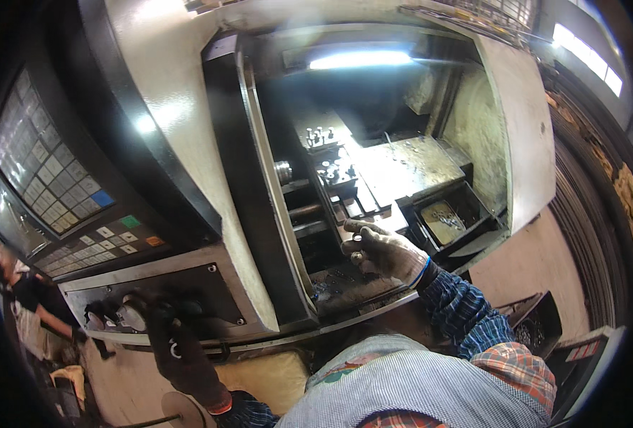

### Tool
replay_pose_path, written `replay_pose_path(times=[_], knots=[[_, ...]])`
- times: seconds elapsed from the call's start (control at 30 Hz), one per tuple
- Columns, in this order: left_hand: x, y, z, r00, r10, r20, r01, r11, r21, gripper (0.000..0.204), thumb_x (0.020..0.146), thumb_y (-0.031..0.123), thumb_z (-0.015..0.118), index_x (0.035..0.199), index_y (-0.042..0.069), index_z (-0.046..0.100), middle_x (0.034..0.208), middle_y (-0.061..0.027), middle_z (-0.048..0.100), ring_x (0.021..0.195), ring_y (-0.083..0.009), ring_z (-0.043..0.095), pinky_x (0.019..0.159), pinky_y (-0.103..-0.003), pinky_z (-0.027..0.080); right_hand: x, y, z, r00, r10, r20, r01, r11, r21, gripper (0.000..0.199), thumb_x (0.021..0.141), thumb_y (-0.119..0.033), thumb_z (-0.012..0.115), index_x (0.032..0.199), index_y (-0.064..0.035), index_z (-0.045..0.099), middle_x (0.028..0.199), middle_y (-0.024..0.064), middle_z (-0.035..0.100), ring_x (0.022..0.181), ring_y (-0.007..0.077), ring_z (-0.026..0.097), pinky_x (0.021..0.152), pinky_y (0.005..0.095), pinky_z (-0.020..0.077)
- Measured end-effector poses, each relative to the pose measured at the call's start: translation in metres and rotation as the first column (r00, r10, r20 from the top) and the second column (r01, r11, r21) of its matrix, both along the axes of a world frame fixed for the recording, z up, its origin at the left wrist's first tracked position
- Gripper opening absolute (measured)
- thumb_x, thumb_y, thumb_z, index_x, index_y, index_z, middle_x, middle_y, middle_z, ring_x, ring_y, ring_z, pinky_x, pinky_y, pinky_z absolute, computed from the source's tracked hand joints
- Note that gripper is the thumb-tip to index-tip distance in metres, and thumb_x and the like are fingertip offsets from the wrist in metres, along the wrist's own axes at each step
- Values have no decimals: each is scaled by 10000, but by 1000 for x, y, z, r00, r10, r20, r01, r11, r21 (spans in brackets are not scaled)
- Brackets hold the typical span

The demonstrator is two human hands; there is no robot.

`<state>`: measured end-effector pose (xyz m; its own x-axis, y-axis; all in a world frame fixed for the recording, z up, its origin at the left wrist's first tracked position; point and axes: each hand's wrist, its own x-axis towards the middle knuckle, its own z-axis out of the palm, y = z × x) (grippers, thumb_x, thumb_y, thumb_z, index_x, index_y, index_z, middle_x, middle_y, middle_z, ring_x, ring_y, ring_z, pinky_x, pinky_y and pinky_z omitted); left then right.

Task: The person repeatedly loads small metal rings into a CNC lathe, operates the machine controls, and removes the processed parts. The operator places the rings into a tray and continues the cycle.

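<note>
My left hand [181, 353], in a dark glove with an orange cuff edge, reaches up to the lower control panel [220, 294]. It lies beside a round pale knob [132, 315]; its fingers blur into the dark panel, so their grip is unclear. In a soiled pale glove, my right hand [391, 255] is at the machine's doorway with fingers curled. A small dark ring-shaped part [357, 237] shows at its fingertips. Beyond it, inside the lathe-like machine, small metal parts [336, 170] stand on a brightly lit surface. A cylindrical metal fitting [282, 172] is left of them.
A button keypad [49, 167] is at the left. Right of the bright plate [409, 167], an open tray [441, 217] holds small pieces. The door frame [249, 178] borders the opening. Another bin [538, 324] stands lower right. At far left is another person [38, 296].
</note>
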<state>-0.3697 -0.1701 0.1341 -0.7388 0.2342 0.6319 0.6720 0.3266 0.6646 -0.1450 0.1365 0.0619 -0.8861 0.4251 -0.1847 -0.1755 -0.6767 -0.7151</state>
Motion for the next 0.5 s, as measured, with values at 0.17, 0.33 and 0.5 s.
replay_pose_path(times=[0.17, 0.33, 0.5], knots=[[12, 12, 4, 981, 188, -43, -191, 977, -98, 346, 937, 35, 565, 1281, 11, 598, 1174, -149, 663, 1010, -245, 650, 797, -335, 526, -36, 32, -6, 997, 40, 69, -47, 993, 104, 410, 946, -389, 633, 1192, -68, 565, 978, 61, 669, 796, 133, 637, 659, 252, 557], [23, 22, 9, 949, 313, 42, -301, 936, -185, 388, 957, 94, 547, 1340, 45, 568, 1257, -141, 636, 1095, -260, 627, 853, -330, 507, -68, 60, -15, 991, -5, 137, -35, 956, 290, 385, 930, -377, 659, 1127, -63, 556, 911, 88, 659, 725, 123, 632, 551, 219, 534], [26, 26, 7, 931, 363, 32, -351, 917, -189, 411, 957, 113, 554, 1359, 29, 545, 1234, -150, 633, 1076, -266, 626, 855, -333, 505, -111, 90, -31, 964, -80, 253, -18, 932, 363, 291, 993, -348, 569, 1096, -76, 559, 894, 65, 665, 644, 80, 600, 497, 225, 495]])
